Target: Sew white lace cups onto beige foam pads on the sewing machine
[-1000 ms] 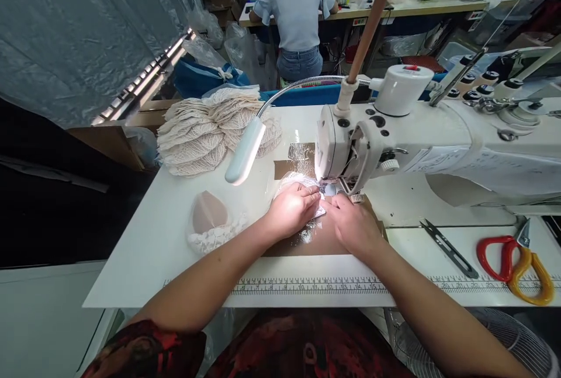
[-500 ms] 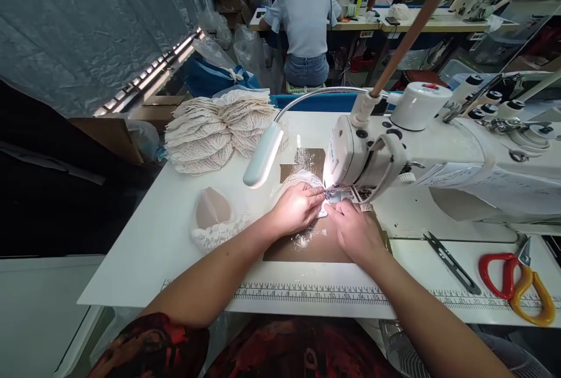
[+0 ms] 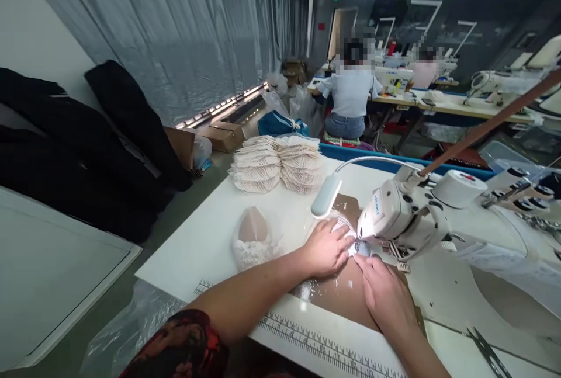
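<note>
A white lace piece [image 3: 343,225] lies under the lit needle area of a white sewing machine [image 3: 388,208]. My left hand [image 3: 328,248] rests on the lace with its fingers spread. Just right of it, my right hand [image 3: 380,284] has thumb and forefinger pressed together at the fabric's lower edge, close to the presser foot. The small part between those fingertips is fabric edge. To the left on the table are a beige cup with lace trim [image 3: 253,232] and, farther back, two stacks of cream lace pieces [image 3: 256,165].
A lamp head [image 3: 326,196] hangs over the work on a bendable arm. Thread snips [image 3: 487,352] lie at the lower right, and a ruler strip [image 3: 315,340] runs along the front edge. Behind, a person in a light shirt [image 3: 350,94] sits at another machine. Boxes [image 3: 221,135] stand at back left.
The view has swung left and up, so the table appears tilted and the scissors have left the frame. Both hands remain at the fabric, with the left fingers more spread.
</note>
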`<state>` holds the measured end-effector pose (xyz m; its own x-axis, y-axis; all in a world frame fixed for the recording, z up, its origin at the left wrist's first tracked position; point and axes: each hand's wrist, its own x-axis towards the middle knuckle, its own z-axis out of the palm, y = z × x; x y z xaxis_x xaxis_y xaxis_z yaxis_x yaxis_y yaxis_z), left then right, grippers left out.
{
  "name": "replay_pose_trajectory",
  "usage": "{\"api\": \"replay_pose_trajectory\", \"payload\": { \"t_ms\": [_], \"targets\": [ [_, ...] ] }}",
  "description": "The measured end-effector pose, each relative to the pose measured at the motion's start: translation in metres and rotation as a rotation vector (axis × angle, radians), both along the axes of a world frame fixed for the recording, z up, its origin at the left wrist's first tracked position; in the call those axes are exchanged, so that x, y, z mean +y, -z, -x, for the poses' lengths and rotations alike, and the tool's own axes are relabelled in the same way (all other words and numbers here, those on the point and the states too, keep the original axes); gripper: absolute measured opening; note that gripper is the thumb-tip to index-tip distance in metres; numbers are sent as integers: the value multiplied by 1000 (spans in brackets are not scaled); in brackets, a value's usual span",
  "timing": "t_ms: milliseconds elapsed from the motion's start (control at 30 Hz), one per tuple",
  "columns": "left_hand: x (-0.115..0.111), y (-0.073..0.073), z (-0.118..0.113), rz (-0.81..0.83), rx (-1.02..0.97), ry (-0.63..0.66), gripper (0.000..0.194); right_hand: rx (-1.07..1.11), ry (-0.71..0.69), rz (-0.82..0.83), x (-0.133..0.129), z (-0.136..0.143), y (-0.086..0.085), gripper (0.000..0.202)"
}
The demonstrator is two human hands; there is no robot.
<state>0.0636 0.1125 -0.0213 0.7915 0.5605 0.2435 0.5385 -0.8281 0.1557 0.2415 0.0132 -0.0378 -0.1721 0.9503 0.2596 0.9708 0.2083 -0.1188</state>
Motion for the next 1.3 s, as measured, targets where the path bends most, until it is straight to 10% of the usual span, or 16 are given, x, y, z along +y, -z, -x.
{"api": "replay_pose_trajectory", "payload": {
  "t_ms": [267, 467, 600, 800, 1000, 1133, 1300],
  "targets": [
    [-12, -24, 14, 131, 135, -257, 45, 153, -51, -104, 1, -5, 9, 38],
    [-12, -51, 90, 147, -3, -364, 40, 187, -69, -90, 0, -7, 9, 38],
    [-8, -38, 167, 158, -55, -868, 44, 177, -47, -71, 0, -8, 8, 39],
    [-42, -16, 224, 285, -195, -800, 22, 250, -16, 19, -2, -9, 4, 39],
    [-78, -37, 188, 681, -661, -440, 32, 713, -64, 320, -26, 11, -30, 47],
    [-87, -49, 132, 880, -742, -184, 41, 1204, -241, 572, -37, 54, -52, 93],
    [-87, -52, 82, 992, -784, 97, 40, 1699, -76, 672, -36, 91, -55, 85]
  ]
}}
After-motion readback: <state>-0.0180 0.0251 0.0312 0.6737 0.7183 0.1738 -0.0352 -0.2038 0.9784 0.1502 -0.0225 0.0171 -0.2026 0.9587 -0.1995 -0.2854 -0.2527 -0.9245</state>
